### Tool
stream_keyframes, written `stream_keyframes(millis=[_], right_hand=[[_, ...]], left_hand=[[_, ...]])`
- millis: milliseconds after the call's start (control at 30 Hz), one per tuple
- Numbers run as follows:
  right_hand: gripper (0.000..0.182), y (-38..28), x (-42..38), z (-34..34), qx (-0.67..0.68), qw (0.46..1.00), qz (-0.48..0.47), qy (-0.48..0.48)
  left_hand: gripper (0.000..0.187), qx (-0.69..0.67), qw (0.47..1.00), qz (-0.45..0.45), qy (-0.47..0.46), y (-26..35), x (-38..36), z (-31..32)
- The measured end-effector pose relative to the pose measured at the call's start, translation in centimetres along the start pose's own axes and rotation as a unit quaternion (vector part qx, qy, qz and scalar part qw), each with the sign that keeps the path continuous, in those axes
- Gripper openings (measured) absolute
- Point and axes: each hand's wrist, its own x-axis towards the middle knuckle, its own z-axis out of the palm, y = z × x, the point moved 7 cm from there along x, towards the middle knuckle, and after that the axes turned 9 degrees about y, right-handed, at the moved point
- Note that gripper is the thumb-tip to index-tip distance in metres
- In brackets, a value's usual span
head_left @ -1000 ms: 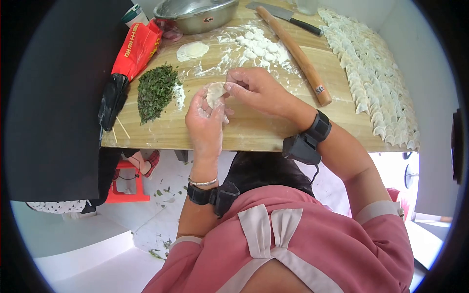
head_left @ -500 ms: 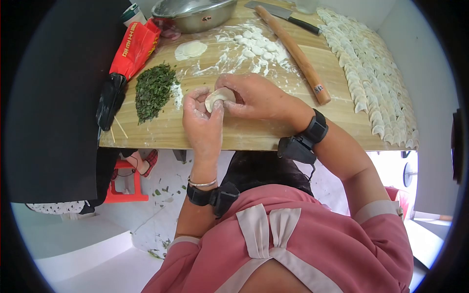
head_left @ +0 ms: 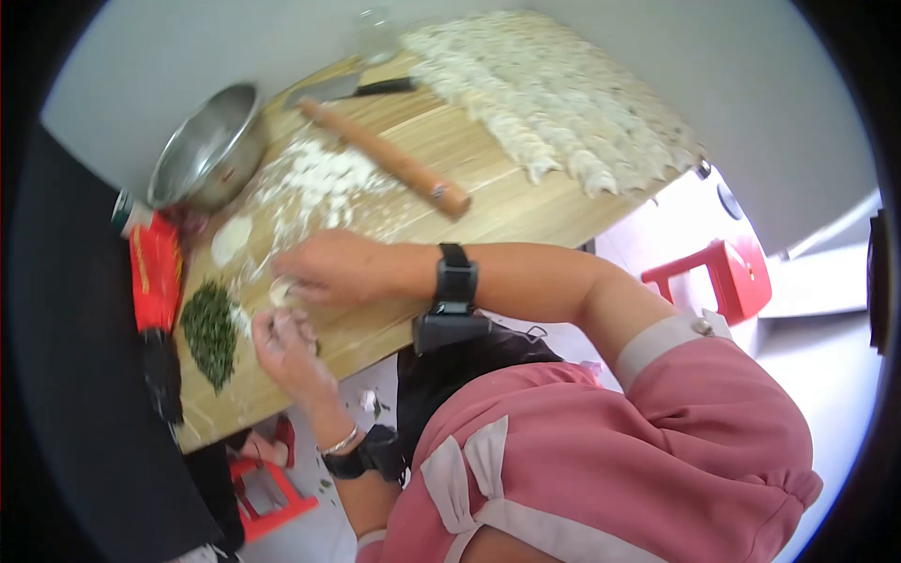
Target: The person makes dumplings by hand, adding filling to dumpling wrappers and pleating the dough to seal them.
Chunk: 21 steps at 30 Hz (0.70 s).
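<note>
Both hands [head_left: 305,305] around blurred dumpling [head_left: 279,292]

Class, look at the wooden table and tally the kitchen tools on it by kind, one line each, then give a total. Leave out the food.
Metal bowl: 1
Rolling pin: 1
Cleaver: 1
Total: 3

The right hand and left hand hold a dumpling, not a tool.

A home kitchen corner set up for dumpling making: a floured wooden table [head_left: 488,202] against a plain wall carries a rolling pin [head_left: 385,158], a steel bowl [head_left: 208,145], chopped greens [head_left: 210,326] and rows of finished dumplings [head_left: 554,103]; red plastic stools [head_left: 727,272] stand on the floor.
</note>
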Motion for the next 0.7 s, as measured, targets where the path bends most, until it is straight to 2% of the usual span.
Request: stream_keyframes(millis=[67,133,200,267,400,467,500,567,633,700], right_hand=[[0.023,-0.8,-1.2,-2.0,-0.015,0.999,0.032,0.021],[0.021,-1.2,-3.0,-3.9,-0.023,0.996,0.074,0.034],[0.023,-1.9,-6.0,-7.0,-0.059,0.996,0.060,0.034],[0.024,-0.9,-9.6,-11.2,-0.139,0.984,0.047,0.103],[0.019,3.7,-16.9,-19.9,-0.244,0.936,0.213,0.137],[0.020,4.7,-18.6,-22.0,-0.303,0.910,0.260,0.112],[0.020,5.0,-18.8,-22.4,-0.300,0.912,0.259,0.109],[0.019,4.9,-18.8,-22.9,-0.356,0.909,0.186,0.111],[0.021,5.8,-18.7,-22.9,-0.373,0.904,0.183,0.099],[0.025,5.8,-18.2,-22.7,-0.386,0.900,0.177,0.097]], left_hand=[[0.008,-0.017,0.999,-0.002,0.031,0.4,0.0,-0.2],[0.010,-0.023,1.000,-0.001,0.005,-0.1,0.2,-0.3],[0.012,-0.033,0.999,0.001,-0.009,-0.3,0.2,0.0],[0.012,-0.024,0.999,0.028,-0.015,0.0,0.0,0.0],[0.012,-0.038,0.999,0.028,-0.025,-0.1,-0.1,0.1],[0.011,-0.042,0.999,0.019,-0.026,0.0,-0.3,0.2],[0.009,-0.045,0.998,0.014,-0.033,0.0,-0.3,0.3],[0.009,-0.038,0.999,0.017,-0.027,-0.2,-0.2,0.2],[0.009,-0.031,0.999,0.022,-0.019,0.1,-0.3,0.3],[0.009,0.051,0.999,0.012,-0.004,0.5,-0.7,0.2]])
